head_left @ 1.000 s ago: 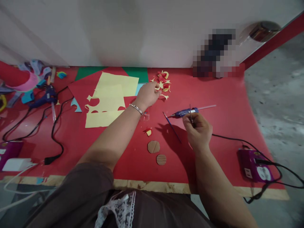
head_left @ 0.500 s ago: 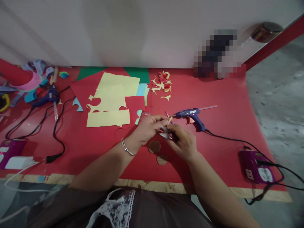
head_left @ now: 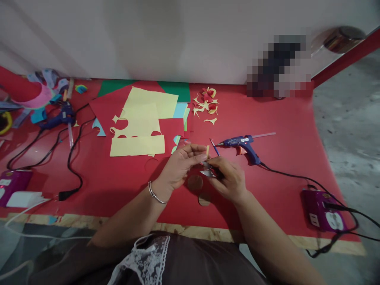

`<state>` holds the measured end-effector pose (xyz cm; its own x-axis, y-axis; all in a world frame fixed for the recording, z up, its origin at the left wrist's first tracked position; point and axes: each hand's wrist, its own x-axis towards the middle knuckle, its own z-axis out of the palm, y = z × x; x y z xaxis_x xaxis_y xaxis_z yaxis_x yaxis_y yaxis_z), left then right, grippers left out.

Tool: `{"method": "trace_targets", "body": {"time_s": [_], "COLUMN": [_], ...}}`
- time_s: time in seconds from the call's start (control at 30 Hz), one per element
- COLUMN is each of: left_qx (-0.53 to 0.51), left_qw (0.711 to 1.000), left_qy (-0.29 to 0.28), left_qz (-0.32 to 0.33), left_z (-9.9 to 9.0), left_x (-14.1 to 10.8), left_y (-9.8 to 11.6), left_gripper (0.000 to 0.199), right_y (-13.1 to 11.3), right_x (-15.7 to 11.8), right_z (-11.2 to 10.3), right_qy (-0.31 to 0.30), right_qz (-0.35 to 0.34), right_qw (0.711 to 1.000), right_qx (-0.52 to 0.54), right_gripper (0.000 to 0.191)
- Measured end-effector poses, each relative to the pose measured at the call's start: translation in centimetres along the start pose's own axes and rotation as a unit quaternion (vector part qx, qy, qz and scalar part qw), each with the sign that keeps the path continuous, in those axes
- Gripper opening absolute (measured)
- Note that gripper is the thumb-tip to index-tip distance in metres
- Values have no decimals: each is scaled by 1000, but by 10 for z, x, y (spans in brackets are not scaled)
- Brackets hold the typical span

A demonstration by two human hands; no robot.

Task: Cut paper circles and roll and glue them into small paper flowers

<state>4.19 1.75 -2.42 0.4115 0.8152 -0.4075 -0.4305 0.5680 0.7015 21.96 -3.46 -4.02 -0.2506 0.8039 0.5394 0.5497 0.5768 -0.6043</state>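
My left hand (head_left: pixel 185 162) pinches a small yellow paper piece (head_left: pixel 208 151) between thumb and fingers; its full shape is partly hidden. Close beside it, my right hand (head_left: pixel 230 176) is closed around a pair of scissors (head_left: pixel 207 173), whose metal blades point left and stand apart. Under the hands lie two brown round discs, one disc (head_left: pixel 195 183) above the other disc (head_left: pixel 204 199). Just beyond my right hand a blue pen-like stick (head_left: pixel 215 149) rests on the table, near the nozzle of a blue hot glue gun (head_left: pixel 242 145).
Yellow sheets with round cut-outs (head_left: pixel 138 145) lie on coloured sheets to the left. Paper scraps (head_left: pixel 207 103) are heaped at the back. A second glue gun (head_left: pixel 61 117) and cords lie far left. Purple power boxes stand at right (head_left: pixel 322 209) and left (head_left: pixel 18 180).
My left hand has drawn slightly left, away from the scissors, with the yellow piece now more upright. The blue stick shows more clearly. The whole view has shifted a little.
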Motion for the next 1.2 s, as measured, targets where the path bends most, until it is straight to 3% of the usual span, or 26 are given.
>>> {"method": "trace_targets", "body": {"time_s": [0.13,0.23,0.33,0.47,0.57,0.67,1.2], "left_qx": [34,45,26,-25,-58,-66,-90], "left_qw": [997,995,998,995,989,985,973], "left_qy": [31,26,-18,-83,-95,-101,-103], "left_qz": [61,87,50,-41,-95,-125,-187], "left_z": [-3,-4,-2,0,0,0,-1], "left_x": [1,-2,-7,-11,-12,-13,-15], "left_y": [-5,-4,1,4,1,-1,2], "left_gripper": [37,35,35,38,42,44,37], "right_y": [-2,-2,-1,2,2,3,0], "right_x": [-1,0,2,2,0,-2,1], "right_z": [-1,1,2,4,6,7,2], "right_qy": [4,62,86,65,47,44,47], "right_qz": [63,153,242,315,336,341,364], "right_qw": [998,986,962,916,875,855,844], "right_qx": [16,34,89,242,346,388,391], "right_gripper": [17,9,10,17,23,23,26]}}
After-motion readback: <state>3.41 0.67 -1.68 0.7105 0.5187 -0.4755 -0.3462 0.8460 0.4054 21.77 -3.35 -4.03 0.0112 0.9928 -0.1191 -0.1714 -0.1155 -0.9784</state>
